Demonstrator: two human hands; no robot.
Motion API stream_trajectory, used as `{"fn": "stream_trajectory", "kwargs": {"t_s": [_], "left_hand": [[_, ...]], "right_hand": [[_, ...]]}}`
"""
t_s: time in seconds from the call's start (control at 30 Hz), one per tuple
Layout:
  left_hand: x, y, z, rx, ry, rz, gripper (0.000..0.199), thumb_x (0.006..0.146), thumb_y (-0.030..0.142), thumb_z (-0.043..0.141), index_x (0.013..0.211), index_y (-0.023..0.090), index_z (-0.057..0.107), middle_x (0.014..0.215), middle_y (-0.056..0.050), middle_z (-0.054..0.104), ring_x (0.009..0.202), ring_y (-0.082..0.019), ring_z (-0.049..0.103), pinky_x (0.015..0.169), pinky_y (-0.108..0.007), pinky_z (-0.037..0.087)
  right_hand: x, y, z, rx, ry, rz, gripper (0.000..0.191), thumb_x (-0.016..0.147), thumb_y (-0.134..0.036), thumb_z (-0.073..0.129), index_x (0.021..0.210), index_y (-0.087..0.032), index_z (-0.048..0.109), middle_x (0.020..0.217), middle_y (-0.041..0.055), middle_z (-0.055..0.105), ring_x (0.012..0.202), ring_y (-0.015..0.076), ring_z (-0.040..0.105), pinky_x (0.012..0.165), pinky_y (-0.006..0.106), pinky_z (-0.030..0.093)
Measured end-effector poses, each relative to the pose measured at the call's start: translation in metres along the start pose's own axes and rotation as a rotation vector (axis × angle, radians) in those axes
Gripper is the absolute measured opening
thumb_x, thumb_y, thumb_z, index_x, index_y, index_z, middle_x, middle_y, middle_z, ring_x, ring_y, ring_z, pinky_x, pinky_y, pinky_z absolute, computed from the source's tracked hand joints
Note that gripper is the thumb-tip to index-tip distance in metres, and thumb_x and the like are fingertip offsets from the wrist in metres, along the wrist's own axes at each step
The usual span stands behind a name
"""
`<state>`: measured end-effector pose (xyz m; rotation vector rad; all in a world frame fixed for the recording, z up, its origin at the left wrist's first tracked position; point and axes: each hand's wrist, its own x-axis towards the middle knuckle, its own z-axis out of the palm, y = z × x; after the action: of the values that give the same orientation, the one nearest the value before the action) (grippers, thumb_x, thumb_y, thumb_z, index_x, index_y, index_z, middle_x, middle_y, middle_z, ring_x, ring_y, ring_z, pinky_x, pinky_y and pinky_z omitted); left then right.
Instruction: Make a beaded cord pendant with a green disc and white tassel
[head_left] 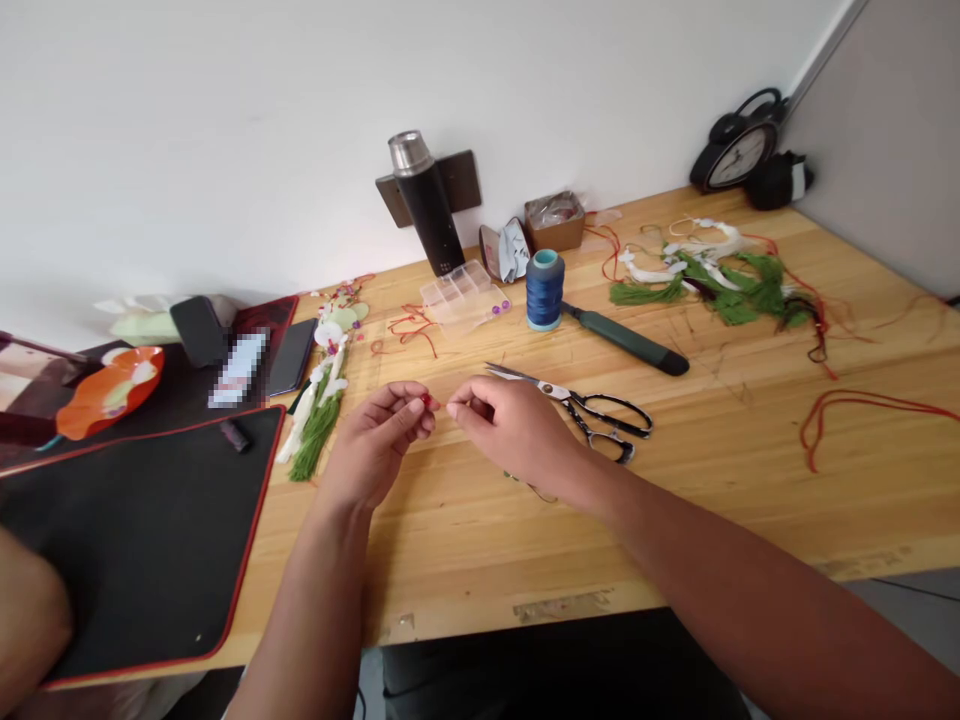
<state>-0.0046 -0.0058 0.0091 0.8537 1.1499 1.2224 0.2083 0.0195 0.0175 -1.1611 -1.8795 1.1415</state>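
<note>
While the left hand (373,447) pinches a small red bead (426,400), the right hand (514,425) closes just beside it.

Left to right on the bench (750,500): black red-edged mat (142,540); white-and-green tasselled ornament (319,410); clear compartment box (463,298); blue thread spool (545,290); black-handled scissors (592,415) near the right hand, whose pinched fingertips hold nothing discernible; green-and-white tasselled cords (720,290); loose red cord (862,415).

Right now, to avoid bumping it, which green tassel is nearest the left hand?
The tassel beside the black mat, by the left hand; the others lie far right.
</note>
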Motion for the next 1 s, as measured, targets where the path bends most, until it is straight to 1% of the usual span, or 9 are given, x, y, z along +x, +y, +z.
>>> {"fn": "stream_trajectory", "kwargs": {"t_s": [0.17, 0.27, 0.47, 0.7, 1.0], "left_hand": [[-0.0002, -0.0008, -0.0002, 0.010, -0.003, 0.010, 0.037, 0.077, 0.032, 0.102, 0.106, 0.016, 0.084, 0.088, -0.007, 0.080, 0.074, -0.013, 0.071, 0.071, -0.022, 0.058], [0.0002, -0.0010, -0.0004, 0.016, -0.006, 0.020, 0.036, 0.077, 0.031, 0.102, 0.104, 0.016, 0.084, 0.088, -0.007, 0.080, 0.074, -0.013, 0.071, 0.071, -0.023, 0.059], [0.0000, 0.0008, 0.0007, 0.022, -0.008, 0.020, 0.035, 0.076, 0.032, 0.104, 0.103, 0.017, 0.087, 0.087, -0.007, 0.081, 0.074, -0.012, 0.071, 0.071, -0.021, 0.060], [-0.0002, 0.0020, 0.0010, 0.050, -0.023, 0.034, 0.033, 0.074, 0.029, 0.104, 0.101, 0.018, 0.088, 0.087, -0.007, 0.081, 0.071, -0.012, 0.071, 0.065, -0.020, 0.058], [0.0012, 0.0018, 0.0015, 0.083, -0.019, 0.072, 0.031, 0.072, 0.027, 0.104, 0.097, 0.018, 0.087, 0.083, -0.005, 0.079, 0.069, -0.012, 0.069, 0.066, -0.020, 0.057]], "right_hand": [[-0.0005, -0.0019, -0.0010, -0.016, -0.001, 0.000, 0.011, 0.104, -0.023, 0.070, 0.097, -0.020, 0.078, 0.085, 0.0002, 0.078, 0.071, 0.0142, 0.062, 0.070, 0.030, 0.039], [-0.0007, -0.0018, -0.0016, -0.018, -0.004, -0.005, 0.012, 0.105, -0.023, 0.069, 0.097, -0.020, 0.078, 0.088, 0.0005, 0.079, 0.072, 0.0141, 0.062, 0.071, 0.030, 0.039], [-0.0008, -0.0001, -0.0014, -0.066, 0.015, -0.032, 0.013, 0.105, -0.023, 0.068, 0.097, -0.020, 0.078, 0.087, 0.0008, 0.078, 0.072, 0.0146, 0.061, 0.072, 0.031, 0.038], [-0.0002, -0.0008, -0.0021, -0.070, 0.016, -0.014, 0.012, 0.105, -0.023, 0.068, 0.098, -0.020, 0.078, 0.084, 0.0011, 0.076, 0.073, 0.0157, 0.060, 0.071, 0.031, 0.036], [-0.0004, -0.0008, -0.0017, -0.102, 0.022, -0.016, 0.013, 0.104, -0.024, 0.069, 0.097, -0.020, 0.078, 0.083, 0.0008, 0.076, 0.072, 0.0153, 0.059, 0.070, 0.032, 0.034]]}}
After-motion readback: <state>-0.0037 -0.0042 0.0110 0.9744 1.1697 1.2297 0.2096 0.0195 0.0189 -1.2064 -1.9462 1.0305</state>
